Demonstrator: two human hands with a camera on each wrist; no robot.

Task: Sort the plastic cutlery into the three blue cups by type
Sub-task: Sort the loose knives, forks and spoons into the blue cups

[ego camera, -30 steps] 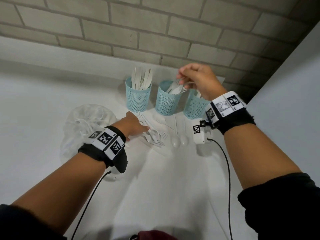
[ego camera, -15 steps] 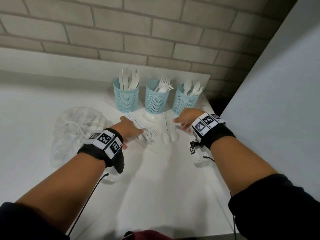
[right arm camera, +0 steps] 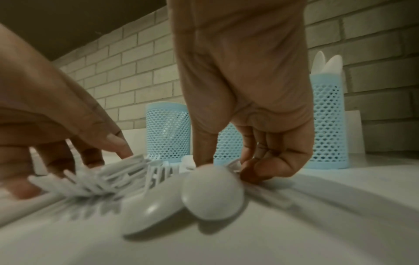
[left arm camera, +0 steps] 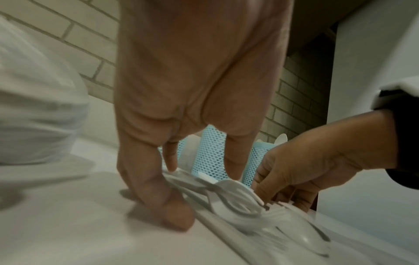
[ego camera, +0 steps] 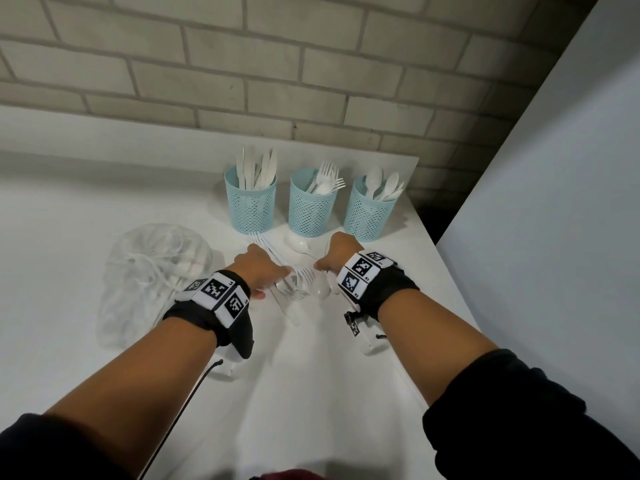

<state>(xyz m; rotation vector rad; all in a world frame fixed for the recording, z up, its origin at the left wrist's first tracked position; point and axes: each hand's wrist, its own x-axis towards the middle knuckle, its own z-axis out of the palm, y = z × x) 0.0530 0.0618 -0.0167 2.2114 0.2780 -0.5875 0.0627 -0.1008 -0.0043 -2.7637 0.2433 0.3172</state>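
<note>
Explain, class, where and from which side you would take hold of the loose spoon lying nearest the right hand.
Grip the spoon by its thin handle, coming down from above beside the right hand. Its domed bowl faces up, smooth and likely slippery. The handle runs back toward the blue cups, where the fingertips already curl round it.

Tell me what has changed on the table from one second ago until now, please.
The right hand came down from above the middle cup to the loose spoons on the table; its fingers now curl at a spoon handle. The left hand stayed on the forks. The three cups and plastic bag did not move.
</note>
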